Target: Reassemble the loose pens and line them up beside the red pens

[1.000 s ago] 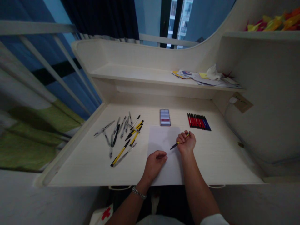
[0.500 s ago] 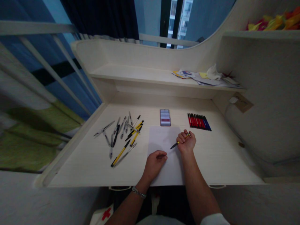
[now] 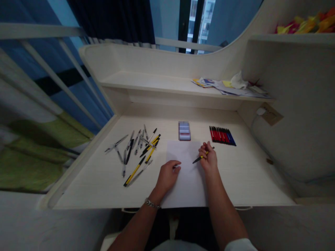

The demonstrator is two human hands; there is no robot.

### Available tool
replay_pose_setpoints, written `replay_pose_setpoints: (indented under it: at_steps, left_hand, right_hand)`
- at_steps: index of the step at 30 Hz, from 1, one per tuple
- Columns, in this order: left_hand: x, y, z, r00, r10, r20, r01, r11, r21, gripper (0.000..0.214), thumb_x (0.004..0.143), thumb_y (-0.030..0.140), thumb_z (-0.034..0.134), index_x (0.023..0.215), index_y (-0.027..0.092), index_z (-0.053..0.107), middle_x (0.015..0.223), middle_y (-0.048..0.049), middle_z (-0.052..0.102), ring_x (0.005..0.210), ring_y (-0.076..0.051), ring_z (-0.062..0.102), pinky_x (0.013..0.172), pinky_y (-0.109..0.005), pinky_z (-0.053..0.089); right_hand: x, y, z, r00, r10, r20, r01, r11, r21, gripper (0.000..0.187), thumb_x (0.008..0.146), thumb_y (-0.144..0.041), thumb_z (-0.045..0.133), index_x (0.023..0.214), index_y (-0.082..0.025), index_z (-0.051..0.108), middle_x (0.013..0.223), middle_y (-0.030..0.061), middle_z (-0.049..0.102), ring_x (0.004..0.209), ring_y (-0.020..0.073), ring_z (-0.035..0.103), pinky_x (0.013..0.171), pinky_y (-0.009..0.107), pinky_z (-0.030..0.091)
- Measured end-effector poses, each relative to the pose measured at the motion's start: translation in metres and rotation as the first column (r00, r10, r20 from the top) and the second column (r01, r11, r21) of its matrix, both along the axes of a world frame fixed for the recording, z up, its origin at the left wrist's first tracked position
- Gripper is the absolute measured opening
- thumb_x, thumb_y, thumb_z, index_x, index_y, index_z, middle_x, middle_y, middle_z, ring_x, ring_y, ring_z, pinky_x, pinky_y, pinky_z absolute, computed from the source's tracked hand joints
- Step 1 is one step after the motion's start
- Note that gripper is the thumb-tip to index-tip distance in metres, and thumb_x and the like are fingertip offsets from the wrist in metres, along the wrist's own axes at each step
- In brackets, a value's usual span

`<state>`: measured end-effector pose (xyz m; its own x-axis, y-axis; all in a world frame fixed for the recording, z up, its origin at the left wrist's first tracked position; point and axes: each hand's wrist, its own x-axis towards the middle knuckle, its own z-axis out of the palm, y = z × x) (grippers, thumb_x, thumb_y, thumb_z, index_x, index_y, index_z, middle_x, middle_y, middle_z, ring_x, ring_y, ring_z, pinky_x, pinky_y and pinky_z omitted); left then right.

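Note:
My right hand (image 3: 209,159) is closed around a yellow-and-black ballpoint pen (image 3: 201,158), above the right edge of a white sheet of paper (image 3: 185,188). The pen's dark end slants down to the left over the sheet. My left hand (image 3: 168,176) is at the sheet's left edge, its fingers loosely bent and a gap between thumb and forefinger; nothing shows in it. Left of it lies a loose spread of clear, black and yellow pens, the nearest being a yellow pen (image 3: 135,171) beside a clear pen (image 3: 140,173).
A phone (image 3: 184,131) with a blurred screen lies just beyond the sheet. A neat row of red and blue pens with black caps (image 3: 222,136) sits at the right. Papers (image 3: 222,86) rest on the raised shelf (image 3: 157,81). A cable (image 3: 261,144) runs down the right wall.
My left hand has shifted left and slightly away from me, its thumb and forefinger further apart. The right hand has turned a little with the pen, which has moved slightly right and up.

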<state>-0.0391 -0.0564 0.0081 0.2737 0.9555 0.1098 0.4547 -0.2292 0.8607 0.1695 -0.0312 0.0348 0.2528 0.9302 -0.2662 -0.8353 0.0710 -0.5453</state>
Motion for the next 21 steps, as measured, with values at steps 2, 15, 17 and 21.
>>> replay_pose_setpoints:
  at_steps: [2, 15, 17, 21]
  left_hand:
    - [-0.001, 0.011, -0.001, 0.987, -0.008, -0.159, 0.03, 0.99, 0.14, 0.024, 0.081, 0.02, 0.056, 0.102, 0.021, 0.069, 0.11, -0.0074, 0.068, 0.107, -0.025, 0.059, 0.097, -0.042, 0.043]
    - [-0.002, 0.001, -0.017, 0.891, 0.006, -0.453, 0.132, 0.953, 0.272, 0.044, 0.088, 0.032, 0.05, 0.129, 0.015, 0.051, 0.139, -0.0128, 0.048, 0.133, -0.029, 0.034, 0.108, -0.047, 0.027]
    - [-0.002, 0.001, -0.017, 0.889, 0.008, -0.459, 0.127, 0.957, 0.262, 0.044, 0.088, 0.032, 0.049, 0.13, 0.016, 0.05, 0.141, -0.0126, 0.046, 0.133, -0.029, 0.034, 0.108, -0.047, 0.028]
    - [-0.003, 0.001, -0.016, 0.887, 0.003, -0.461, 0.123, 0.962, 0.243, 0.045, 0.088, 0.032, 0.049, 0.131, 0.018, 0.049, 0.141, -0.0115, 0.045, 0.133, -0.028, 0.033, 0.107, -0.047, 0.028]
  right_hand:
    - [-0.002, 0.003, -0.001, 0.999, 0.002, 0.051, 0.0, 0.999, -0.041, 0.033, 0.082, -0.048, 0.058, 0.07, -0.018, 0.057, 0.059, -0.0007, 0.054, 0.047, 0.0083, 0.049, 0.037, 0.018, 0.035]
    - [-0.022, 0.023, -0.004, 0.913, 0.115, 0.391, -0.053, 0.985, -0.166, 0.037, 0.071, -0.05, 0.068, 0.084, -0.016, 0.062, 0.064, 0.0051, 0.067, 0.054, 0.0153, 0.061, 0.045, 0.023, 0.043]
    - [-0.031, 0.032, -0.014, 0.838, 0.02, 0.545, 0.074, 0.986, -0.151, 0.033, 0.061, -0.041, 0.077, 0.075, -0.018, 0.058, 0.053, -0.0016, 0.06, 0.043, 0.0108, 0.052, 0.038, 0.02, 0.035]
    - [-0.042, 0.048, -0.035, 0.717, -0.016, 0.697, 0.156, 0.978, -0.137, 0.028, 0.063, -0.041, 0.071, 0.071, -0.018, 0.057, 0.045, -0.0045, 0.054, 0.038, 0.0101, 0.046, 0.036, 0.021, 0.031]
